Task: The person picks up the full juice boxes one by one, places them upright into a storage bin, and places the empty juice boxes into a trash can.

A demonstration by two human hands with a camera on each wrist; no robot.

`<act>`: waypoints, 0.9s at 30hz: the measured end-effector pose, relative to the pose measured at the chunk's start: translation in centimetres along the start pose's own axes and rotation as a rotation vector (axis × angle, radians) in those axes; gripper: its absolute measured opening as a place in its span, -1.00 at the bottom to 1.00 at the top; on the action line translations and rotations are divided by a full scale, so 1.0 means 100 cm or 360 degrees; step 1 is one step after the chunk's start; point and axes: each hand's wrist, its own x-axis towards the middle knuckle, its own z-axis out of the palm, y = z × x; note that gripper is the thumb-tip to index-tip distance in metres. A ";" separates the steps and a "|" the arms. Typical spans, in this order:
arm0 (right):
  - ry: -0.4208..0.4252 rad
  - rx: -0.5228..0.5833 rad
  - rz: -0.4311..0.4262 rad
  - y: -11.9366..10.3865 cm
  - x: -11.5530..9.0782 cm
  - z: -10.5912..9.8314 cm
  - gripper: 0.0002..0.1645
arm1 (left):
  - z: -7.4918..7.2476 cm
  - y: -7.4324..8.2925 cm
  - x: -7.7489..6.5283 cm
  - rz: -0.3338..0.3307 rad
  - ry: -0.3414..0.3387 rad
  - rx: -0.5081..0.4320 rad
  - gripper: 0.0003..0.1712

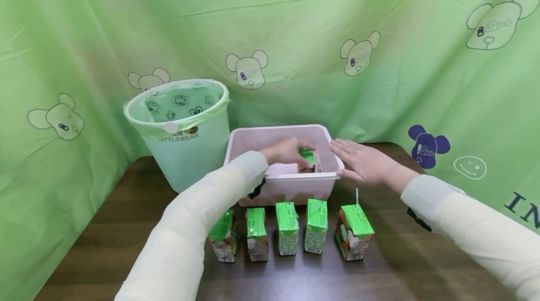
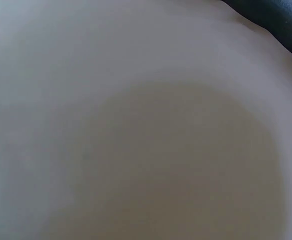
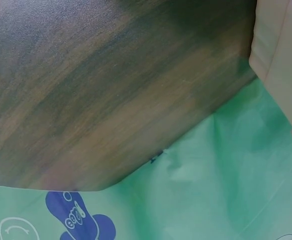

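Note:
My left hand (image 1: pixel 288 151) reaches into a pink plastic bin (image 1: pixel 295 190) and grips a green-topped drink carton (image 1: pixel 307 155), thumb and fingers on either side of it. The bin's front wall hides the carton's lower part. A pale pink shape (image 1: pixel 283 169) lies beside it in the bin. My right hand (image 1: pixel 364 162) rests with straight fingers against the bin's right rim. In the right wrist view the bin's wall (image 3: pixel 281 55) shows at the upper right, with a bit of fingertips at its edge. A blurred pale surface (image 2: pixel 146 125) fills the left wrist view.
Several drink cartons (image 1: pixel 287 228) stand in a row before the bin; the rightmost carton (image 1: pixel 354 233) has a straw (image 1: pixel 356 196) sticking up. A mint-green bucket (image 1: pixel 190 160) with a bag liner stands left of the bin on the dark wooden table (image 1: pixel 405 263). Green printed cloth (image 1: pixel 295 19) hangs behind.

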 end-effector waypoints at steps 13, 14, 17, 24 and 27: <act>-0.0139 0.0029 0.0055 -0.001 0.003 -0.006 -0.15 | -0.019 0.005 -0.023 0.0051 0.0033 -0.0116 -0.31; -0.0145 0.0031 0.0058 -0.001 0.002 -0.006 -0.15 | -0.020 0.005 -0.025 0.0060 0.0036 -0.0122 -0.31; -0.0145 0.0032 0.0064 -0.001 0.002 -0.005 -0.15 | -0.024 0.004 -0.034 0.0078 0.0049 -0.0140 -0.31; -0.0143 0.0032 0.0061 0.000 0.002 -0.004 -0.14 | -0.034 0.004 -0.063 0.0129 0.0153 -0.0244 -0.39; -0.0146 0.0028 0.0054 0.000 0.002 -0.005 -0.15 | -0.040 0.004 -0.077 0.0139 0.0210 -0.0306 -0.38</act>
